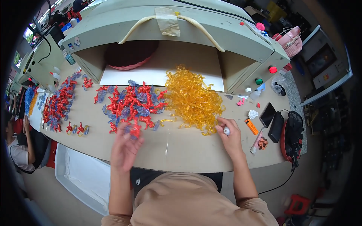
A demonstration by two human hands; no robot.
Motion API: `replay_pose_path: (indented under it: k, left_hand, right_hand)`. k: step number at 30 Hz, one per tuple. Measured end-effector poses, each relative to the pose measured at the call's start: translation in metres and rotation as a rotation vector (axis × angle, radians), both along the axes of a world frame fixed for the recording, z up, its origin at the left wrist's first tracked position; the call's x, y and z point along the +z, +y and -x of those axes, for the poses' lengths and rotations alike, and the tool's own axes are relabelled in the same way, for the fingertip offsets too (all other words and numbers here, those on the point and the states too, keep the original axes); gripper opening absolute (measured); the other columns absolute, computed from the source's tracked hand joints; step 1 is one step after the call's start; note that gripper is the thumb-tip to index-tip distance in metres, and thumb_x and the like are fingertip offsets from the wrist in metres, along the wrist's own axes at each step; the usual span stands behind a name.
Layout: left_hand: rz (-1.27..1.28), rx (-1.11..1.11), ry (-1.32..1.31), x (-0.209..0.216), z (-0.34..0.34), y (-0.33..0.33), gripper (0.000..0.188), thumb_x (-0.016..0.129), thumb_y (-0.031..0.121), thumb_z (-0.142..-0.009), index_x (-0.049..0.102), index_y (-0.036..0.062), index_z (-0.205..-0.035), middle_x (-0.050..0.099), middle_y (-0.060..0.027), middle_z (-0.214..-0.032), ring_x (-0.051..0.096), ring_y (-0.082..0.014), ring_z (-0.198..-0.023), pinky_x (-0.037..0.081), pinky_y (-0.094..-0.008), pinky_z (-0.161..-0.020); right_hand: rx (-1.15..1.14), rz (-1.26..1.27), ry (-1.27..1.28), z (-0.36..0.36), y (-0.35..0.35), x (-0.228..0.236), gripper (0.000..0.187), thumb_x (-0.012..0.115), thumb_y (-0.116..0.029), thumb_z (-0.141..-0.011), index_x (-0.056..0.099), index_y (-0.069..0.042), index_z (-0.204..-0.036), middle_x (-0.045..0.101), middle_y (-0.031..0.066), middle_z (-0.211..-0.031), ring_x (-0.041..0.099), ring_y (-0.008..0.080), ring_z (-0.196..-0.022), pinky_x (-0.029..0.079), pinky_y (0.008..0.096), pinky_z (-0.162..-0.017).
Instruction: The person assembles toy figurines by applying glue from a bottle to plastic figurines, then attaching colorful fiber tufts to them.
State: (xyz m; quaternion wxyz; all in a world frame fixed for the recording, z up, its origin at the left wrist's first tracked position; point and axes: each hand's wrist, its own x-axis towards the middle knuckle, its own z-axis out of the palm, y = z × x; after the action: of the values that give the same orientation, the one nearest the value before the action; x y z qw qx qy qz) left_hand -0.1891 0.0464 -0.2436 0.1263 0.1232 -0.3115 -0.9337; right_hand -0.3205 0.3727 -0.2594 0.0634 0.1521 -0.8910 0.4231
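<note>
My left hand (125, 148) is raised over the near edge of the table, its fingers closed round a small red plastic figure (135, 129) with a bluish clear part. Just beyond it lies a loose heap of similar red figures (126, 101) joined with clear blue pieces. At the near right side of a pile of clear yellow plastic pieces (194, 98), my right hand (232, 139) is closed round a small white rounded object (226, 130); most of that object is hidden in the palm. One yellow piece (167, 120) lies apart, between the two heaps.
A pale green machine housing (166, 26) arches over the table's far side. Many red and blue figures (62, 100) stand at the left. To the right lie an orange cutter (251, 127), a phone (267, 115) and a black-and-red pouch (292, 135). A white-lined bin (83, 173) stands below left.
</note>
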Motion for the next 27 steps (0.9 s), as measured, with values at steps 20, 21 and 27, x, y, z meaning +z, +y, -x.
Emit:
replay_pose_path:
  k: [20,21,27]
  left_hand:
    - [0.149,-0.711,-0.254,0.012,0.027,0.116,0.026,0.053,0.03,-0.099,0.06,0.0073,-0.109,0.054,0.0023,-0.084,0.045,-0.0033,-0.062,0.04,-0.0192,-0.052]
    - [0.143,-0.708,-0.264,0.012,0.027,0.116,0.026,0.052,0.031,-0.099,0.06,0.0072,-0.108,0.054,0.0026,-0.084,0.045,-0.0031,-0.062,0.039,-0.0189,-0.052]
    - [0.071,-0.759,-0.24,0.013,0.027,0.113,0.028,0.05,0.033,-0.1,0.057,0.006,-0.104,0.052,-0.0011,-0.08,0.045,-0.0078,-0.058,0.035,-0.0224,-0.049]
  right_hand:
    - [0.227,0.981,-0.786,-0.041,-0.026,0.035,0.018,0.061,-0.013,-0.093,0.061,-0.004,-0.108,0.064,0.006,-0.096,0.056,0.0111,-0.076,0.041,0.023,-0.061]
    - [0.227,0.983,-0.788,-0.043,-0.028,0.034,0.018,0.061,-0.013,-0.093,0.061,-0.004,-0.108,0.064,0.006,-0.096,0.056,0.0111,-0.076,0.041,0.023,-0.061]
    - [0.268,0.775,-0.711,-0.048,-0.034,0.032,0.018,0.06,-0.012,-0.093,0.062,-0.003,-0.109,0.064,0.0052,-0.095,0.06,0.0109,-0.081,0.043,0.0222,-0.063]
